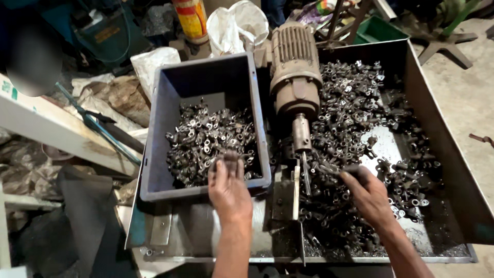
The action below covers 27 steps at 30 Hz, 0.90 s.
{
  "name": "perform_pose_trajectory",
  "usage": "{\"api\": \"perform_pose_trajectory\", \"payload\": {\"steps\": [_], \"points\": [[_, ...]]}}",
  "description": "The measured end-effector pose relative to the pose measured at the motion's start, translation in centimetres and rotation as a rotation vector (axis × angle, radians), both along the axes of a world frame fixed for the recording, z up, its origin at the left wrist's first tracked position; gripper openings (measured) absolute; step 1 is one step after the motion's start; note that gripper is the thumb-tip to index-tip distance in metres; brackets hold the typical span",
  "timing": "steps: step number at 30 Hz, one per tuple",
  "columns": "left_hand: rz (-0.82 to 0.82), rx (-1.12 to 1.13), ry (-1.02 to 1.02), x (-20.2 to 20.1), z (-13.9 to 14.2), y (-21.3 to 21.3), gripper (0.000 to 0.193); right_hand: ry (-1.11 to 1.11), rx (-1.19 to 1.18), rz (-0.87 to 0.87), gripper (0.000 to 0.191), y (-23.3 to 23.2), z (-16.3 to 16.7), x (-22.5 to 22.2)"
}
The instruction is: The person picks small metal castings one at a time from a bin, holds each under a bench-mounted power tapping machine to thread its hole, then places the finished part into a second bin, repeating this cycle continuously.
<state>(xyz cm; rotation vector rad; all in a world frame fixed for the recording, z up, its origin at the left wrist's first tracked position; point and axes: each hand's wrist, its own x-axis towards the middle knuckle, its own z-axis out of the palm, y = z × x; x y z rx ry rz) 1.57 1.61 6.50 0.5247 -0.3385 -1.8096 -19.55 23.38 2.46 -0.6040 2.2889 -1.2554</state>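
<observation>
Dropping a fitting (230,157) into the grey bin (154,128) with our left hand (228,188) (fingers loosening), our right hand (366,193) pinches another at the spindle (302,139).

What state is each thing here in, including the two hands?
Left hand: over the grey crate's front edge, fingers on small metal parts.
Right hand: pinching a small metal part in the tray.
Grey crate: partly filled.
Metal tray: strewn with parts.
Motor: spindle pointing towards the person; running or not, cannot tell.
</observation>
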Motion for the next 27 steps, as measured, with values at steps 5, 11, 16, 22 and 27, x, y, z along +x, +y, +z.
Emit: {"api": "perform_pose_trajectory", "payload": {"steps": [5,11,16,22,27], "points": [[-0.073,-0.41,-0.606,0.0,0.0,3.1,0.011,-0.383,-0.333,-0.07,0.024,3.4,-1.9,2.3],[-0.32,-1.137,-1.206,4.4,-4.1,8.0,0.02,-0.457,-0.296,0.047,0.02,5.2,-4.0,2.3],[-0.707,-1.224,-1.54,2.4,-7.4,7.3,0.082,-0.553,-0.299,0.044,0.019,3.9,-4.2,3.5],[-0.93,-0.651,-1.71,-1.8,-8.8,6.0,0.077,-0.688,-0.476,-0.064,0.025,0.1,-2.2,5.9],[-0.498,-1.194,-1.47,2.2,-11.1,7.4,0.057,-0.663,-0.476,-0.164,0.026,-0.8,-1.5,7.0]]}}
